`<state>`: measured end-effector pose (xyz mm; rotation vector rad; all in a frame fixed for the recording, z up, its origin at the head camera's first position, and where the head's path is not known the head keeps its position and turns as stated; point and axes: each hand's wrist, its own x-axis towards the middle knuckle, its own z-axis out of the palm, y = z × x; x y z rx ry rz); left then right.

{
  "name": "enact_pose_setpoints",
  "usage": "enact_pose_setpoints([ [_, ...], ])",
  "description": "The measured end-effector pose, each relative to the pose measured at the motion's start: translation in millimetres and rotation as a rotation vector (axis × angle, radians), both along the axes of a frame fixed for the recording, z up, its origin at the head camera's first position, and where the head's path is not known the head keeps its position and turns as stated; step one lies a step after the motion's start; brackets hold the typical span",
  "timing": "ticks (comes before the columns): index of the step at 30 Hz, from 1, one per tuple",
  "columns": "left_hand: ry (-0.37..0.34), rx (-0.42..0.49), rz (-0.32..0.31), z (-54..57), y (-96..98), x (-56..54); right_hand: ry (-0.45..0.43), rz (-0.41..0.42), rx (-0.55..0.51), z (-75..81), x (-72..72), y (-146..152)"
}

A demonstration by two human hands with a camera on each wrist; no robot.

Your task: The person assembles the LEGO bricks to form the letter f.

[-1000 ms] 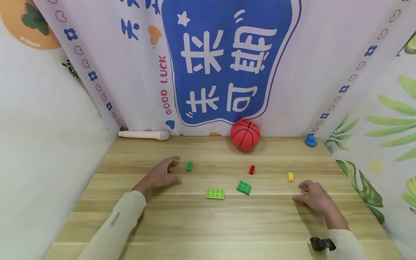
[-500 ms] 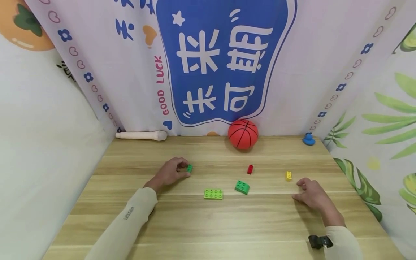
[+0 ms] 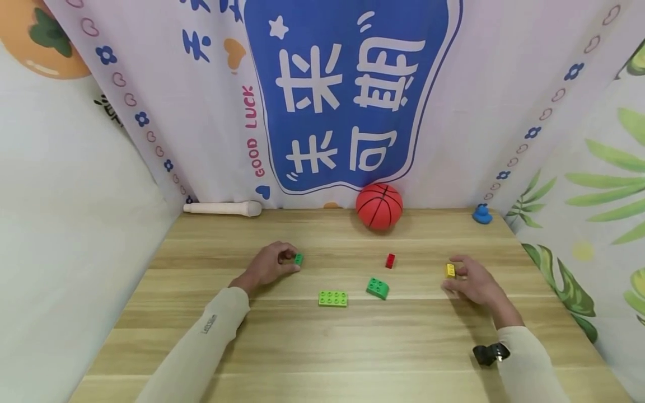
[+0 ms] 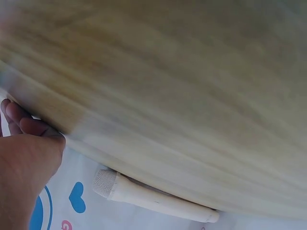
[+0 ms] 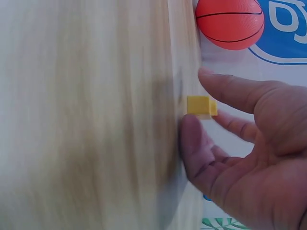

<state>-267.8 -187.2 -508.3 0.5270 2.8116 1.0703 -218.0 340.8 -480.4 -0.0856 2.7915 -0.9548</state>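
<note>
Work is being shared by two hands: a small green studded plastic brick [image 3: 298, 259] is being pinched between thumb and fingers of the left hand [image 3: 267, 265], while a small yellow studded plastic brick [image 3: 450, 271] is being bracketed, not yet clasped, by the parted fingers of the right hand [image 3: 475, 281] on a pale wood-grain table [image 3: 363, 352]. Compared with half a second ago, the yellow brick is now being surrounded, so both hands seem to be engaged at once. Between them, a flat lime-green eight-stud brick [image 3: 333, 298], a green curved-end brick [image 3: 377, 287] and a red brick [image 3: 390, 261] are being left where they lay. Farther back, a red basketball [image 3: 379, 206], white microphone [image 3: 221, 209] and blue duck toy [image 3: 482, 214] are being kept near the printed cloth [image 3: 453, 140].
</note>
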Motion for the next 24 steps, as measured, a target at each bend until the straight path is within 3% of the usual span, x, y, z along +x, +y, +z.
enact_pose_setpoints([
  [6,0.009,-0.012,0.007,-3.1,1.4,0.6,0.052,-0.014,0.01,-10.6,-2.8,-6],
  [24,0.037,-0.029,0.02,-2.6,6.4,3.4,0.1,-0.039,0.038,-13.4,-2.3,-4],
])
